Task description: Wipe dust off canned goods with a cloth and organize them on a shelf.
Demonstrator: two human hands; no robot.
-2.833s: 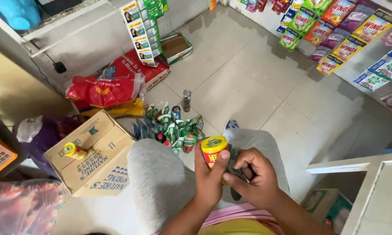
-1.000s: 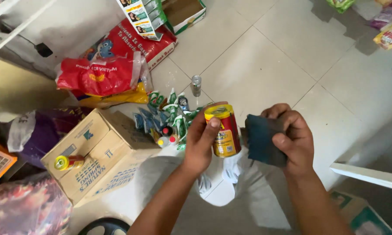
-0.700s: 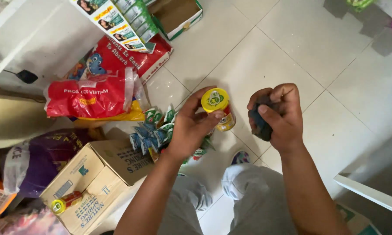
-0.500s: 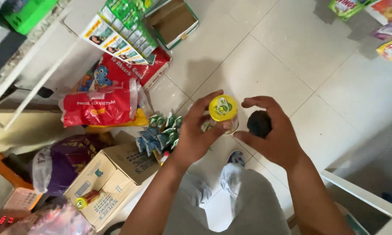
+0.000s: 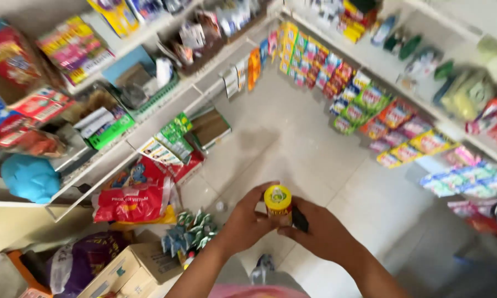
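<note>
Now the view tips upward and takes in far more of the shop than it did a moment ago: the shelves [image 5: 149, 105] along the left wall, the rows of bright sachets [image 5: 392, 118] hung along the right, and the pale tiled floor [image 5: 292, 143] between them. The hands sit lower in the frame than half a second back.

The left hand [image 5: 243, 223] keeps its grip on the small can [image 5: 278, 203], a red-sided tin with a yellow lid, fingers curled round its body and the lid facing up at the camera. The can is held upright in the air above the floor, in front of the person's knees, not resting on anything.

The right hand [image 5: 320, 234] has closed in. A second ago it was well apart from the can, holding a dark cloth; now it is pressed against the can's right side, and the dark cloth [image 5: 299, 219] shows only as a sliver between palm and tin. That hand's grip looks mostly closed round the cloth, though the fingers are partly hidden.

Judging from this, the wiping of the can is in hand, cloth to metal.

Below left, the cluster of green-wrapped packets [image 5: 190, 232], the cardboard box [image 5: 130, 270] and the red sack [image 5: 135, 196] lie where they were.
</note>
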